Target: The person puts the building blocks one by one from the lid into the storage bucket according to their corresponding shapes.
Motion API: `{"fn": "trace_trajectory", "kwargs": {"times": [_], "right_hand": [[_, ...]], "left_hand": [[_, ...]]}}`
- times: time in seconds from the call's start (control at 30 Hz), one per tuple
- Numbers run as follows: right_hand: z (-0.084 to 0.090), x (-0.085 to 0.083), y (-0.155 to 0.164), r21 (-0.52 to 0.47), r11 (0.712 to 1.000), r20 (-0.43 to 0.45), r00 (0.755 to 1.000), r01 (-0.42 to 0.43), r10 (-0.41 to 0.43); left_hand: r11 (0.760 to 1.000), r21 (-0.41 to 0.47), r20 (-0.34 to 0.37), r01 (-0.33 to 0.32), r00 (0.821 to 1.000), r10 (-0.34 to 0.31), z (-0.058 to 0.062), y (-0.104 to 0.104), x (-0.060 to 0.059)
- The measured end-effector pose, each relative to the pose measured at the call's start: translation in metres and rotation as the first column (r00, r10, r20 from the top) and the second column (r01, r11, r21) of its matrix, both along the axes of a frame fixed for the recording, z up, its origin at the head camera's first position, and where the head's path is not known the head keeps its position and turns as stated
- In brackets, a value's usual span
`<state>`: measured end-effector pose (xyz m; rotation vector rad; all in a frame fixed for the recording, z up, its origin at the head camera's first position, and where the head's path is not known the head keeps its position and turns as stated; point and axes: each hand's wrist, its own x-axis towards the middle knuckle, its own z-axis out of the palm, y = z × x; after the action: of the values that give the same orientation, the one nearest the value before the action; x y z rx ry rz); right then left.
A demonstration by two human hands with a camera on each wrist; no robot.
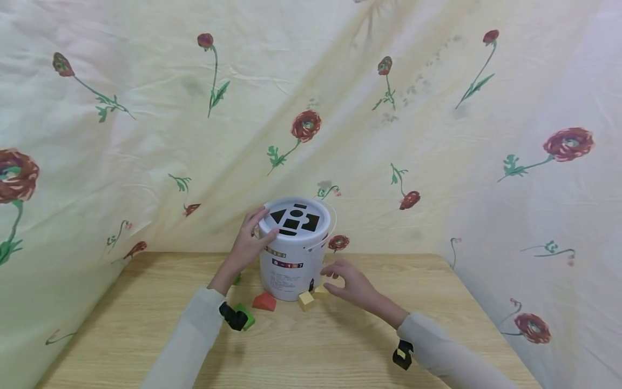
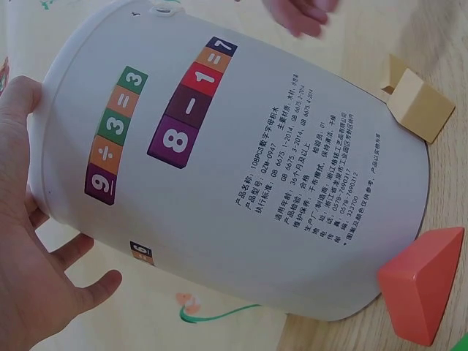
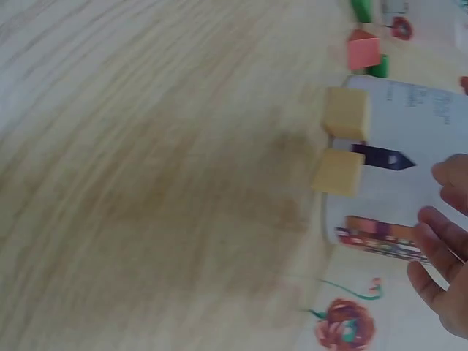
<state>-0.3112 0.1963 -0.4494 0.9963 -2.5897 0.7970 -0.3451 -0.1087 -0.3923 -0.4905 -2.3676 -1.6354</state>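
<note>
A white bucket (image 1: 295, 259) with a shape-cut lid (image 1: 295, 218) stands on the wooden table (image 1: 311, 346). My left hand (image 1: 252, 235) holds its top rim, fingers over the lid edge and thumb on the side; the left wrist view shows this hand (image 2: 29, 241) against the bucket (image 2: 256, 161). My right hand (image 1: 337, 280) hovers with relaxed fingers just right of the bucket's base, close to two yellow blocks (image 1: 320, 292) (image 1: 306, 300) and holding nothing. The right wrist view shows its fingers (image 3: 446, 248) apart from the yellow blocks (image 3: 346, 113) (image 3: 338, 172).
A red block (image 1: 264, 301) lies at the bucket's front left, a green block (image 1: 247, 316) beside my left wrist, and another green piece (image 1: 236, 279) behind that wrist. Flowered cloth (image 1: 146, 135) hangs behind and along both sides of the table.
</note>
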Motion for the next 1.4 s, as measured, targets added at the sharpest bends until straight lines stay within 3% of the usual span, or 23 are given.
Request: {"fn": "trace_trajectory", "kwargs": {"times": [0.27,0.5,0.77,1.2,1.4], "right_hand": [[-0.018,-0.009,0.002,0.145,0.986,0.124,0.990,-0.081,0.063],[-0.021,-0.009,-0.001,0.172,0.980,0.202,0.977,-0.104,0.069],[-0.020,-0.002,-0.001,0.215,0.975,0.220,0.975,-0.060,0.012],[-0.012,0.003,-0.006,0.300,0.946,0.246,0.968,-0.126,0.051],[-0.012,0.002,-0.006,0.328,0.936,0.210,0.976,-0.129,0.061]], "left_hand": [[1.000,0.004,0.014,-0.005,1.000,0.005,0.000,0.000,0.001],[1.000,0.005,0.018,-0.004,1.000,0.004,0.001,0.001,0.000],[1.000,0.006,0.018,-0.002,1.000,0.002,0.002,0.000,0.001],[1.000,0.004,0.013,-0.006,1.000,0.005,0.003,0.000,0.001],[1.000,0.003,0.010,-0.012,1.000,0.012,0.002,0.000,0.000]]}}
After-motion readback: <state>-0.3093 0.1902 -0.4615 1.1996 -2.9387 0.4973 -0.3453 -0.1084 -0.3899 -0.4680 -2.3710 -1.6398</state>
